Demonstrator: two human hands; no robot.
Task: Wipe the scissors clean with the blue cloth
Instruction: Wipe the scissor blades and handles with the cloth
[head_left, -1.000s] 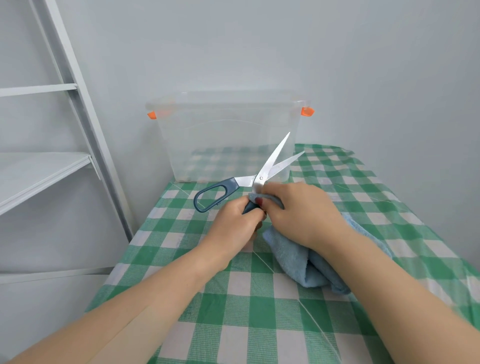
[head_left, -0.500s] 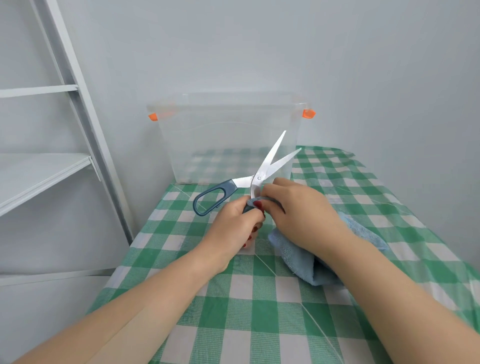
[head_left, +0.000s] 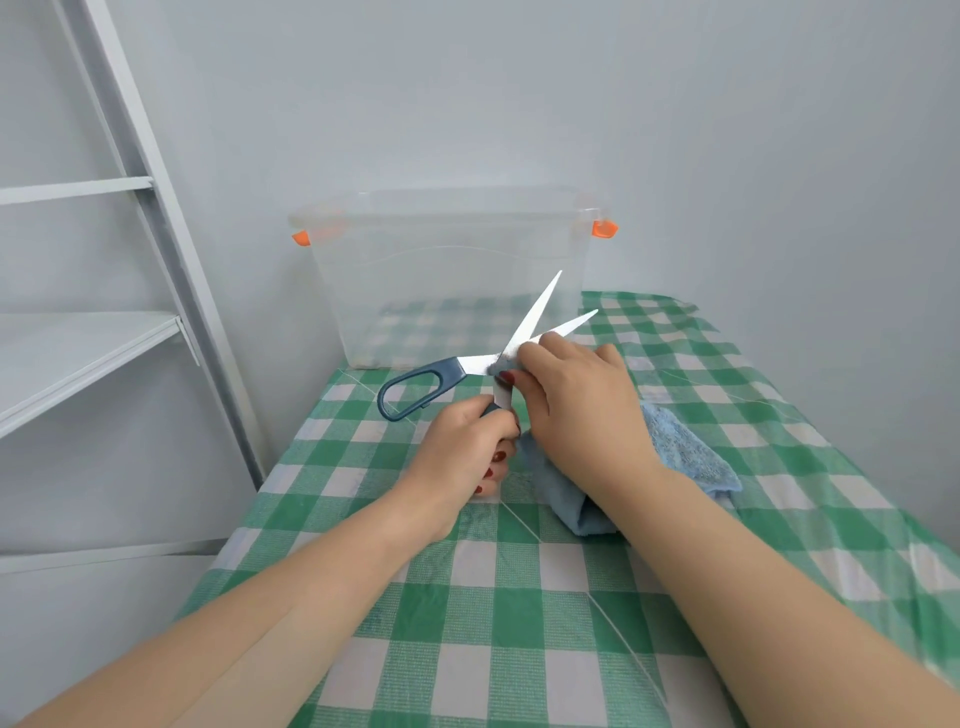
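Note:
The scissors (head_left: 535, 317) have steel blades and dark blue handles and are spread open above the table, tips pointing up and right. My left hand (head_left: 462, 441) grips the lower handle, which it mostly hides; the other handle loop sticks out to the left. My right hand (head_left: 576, 400) pinches a fold of the blue cloth (head_left: 680, 457) against the blades near the pivot. The remaining cloth hangs below that hand and lies on the table.
A green and white checked tablecloth (head_left: 519, 613) covers the table. A clear plastic box (head_left: 447, 270) with orange clips stands at the back against the wall. A white metal shelf frame (head_left: 156, 218) stands to the left of the table.
My right hand with the cloth has slid up from the lower handle to the pivot and blade base. The scissors have tilted a little more upright.

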